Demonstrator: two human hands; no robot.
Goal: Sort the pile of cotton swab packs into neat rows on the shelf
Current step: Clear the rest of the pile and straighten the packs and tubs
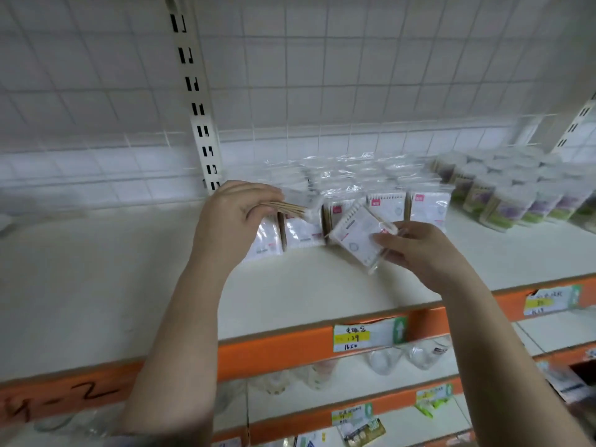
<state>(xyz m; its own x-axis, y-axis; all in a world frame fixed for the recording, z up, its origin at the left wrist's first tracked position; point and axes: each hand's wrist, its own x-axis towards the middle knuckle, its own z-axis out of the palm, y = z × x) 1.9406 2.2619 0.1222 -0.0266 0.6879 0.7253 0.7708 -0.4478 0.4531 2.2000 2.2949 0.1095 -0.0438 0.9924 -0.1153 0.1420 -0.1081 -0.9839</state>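
1. Nearest the camera, two bare forearms rise from the bottom edge toward a white shelf (96, 285) with an orange front rail (290, 346).
2. The left hand (232, 217) hovers above the shelf, its grip clenched around a small bundle of loose wooden swabs (287, 208) whose cotton tips point right.
3. The right hand (419, 250) pinches a tilted cotton swab pack (354, 233) at its right edge, held just above the shelf; a few loose sticks poke out by the fingers.
4. Behind both hands, a row of cotton swab packs (387, 204) stands upright across the middle of the shelf, with more clear-wrapped packs (351, 172) piled farther back against the wire grid wall (322, 75).
5. The left hand hides part of the leftmost packs, and the held pack covers the lower part of one in the row.
6. To the far right stand round tubs (503, 195) with purple and green labels, close together.
7. A slotted white upright post (200, 124) rises behind the left hand.
8. A price tag (364, 335) hangs on the rail; lower shelves (354, 398) below hold blurred goods.
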